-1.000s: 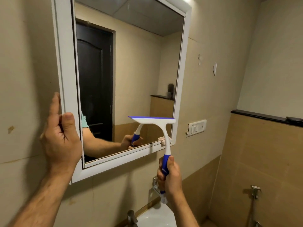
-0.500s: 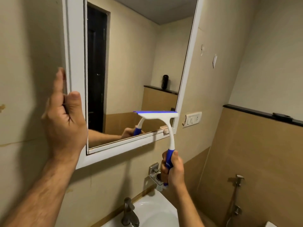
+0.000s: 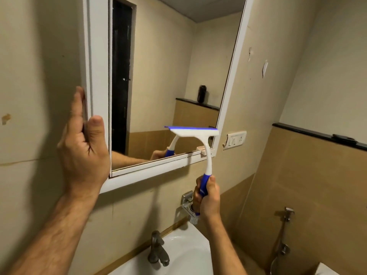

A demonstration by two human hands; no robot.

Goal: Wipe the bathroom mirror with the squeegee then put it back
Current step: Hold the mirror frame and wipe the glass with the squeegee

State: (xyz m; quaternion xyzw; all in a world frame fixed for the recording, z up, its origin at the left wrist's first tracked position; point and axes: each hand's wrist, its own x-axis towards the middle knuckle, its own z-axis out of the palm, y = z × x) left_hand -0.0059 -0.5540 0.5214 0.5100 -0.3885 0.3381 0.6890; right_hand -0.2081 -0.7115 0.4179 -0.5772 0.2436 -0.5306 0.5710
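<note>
At lower centre, the right hand [image 3: 206, 197] curls its grip around the squeegee [image 3: 200, 143] handle, blade seemingly against the mirror [image 3: 168, 76]. The left hand [image 3: 83, 147] clasps the mirror's left frame edge, fingers straight. No writing is readable.

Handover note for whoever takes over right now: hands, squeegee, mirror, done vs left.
Left hand: grips the left side of the mirror frame, thumb on the front, fingers round its outer edge.
Right hand: holds the squeegee by its blue grip, head up.
Squeegee: blade against the mirror in the lower right corner, just above the bottom frame.
Done: cannot tell how much glass has been wiped; no streaks or water show.
Left: finish this stroke and any unwiped glass, then put the squeegee back. Its storage spot is not evident here.
</note>
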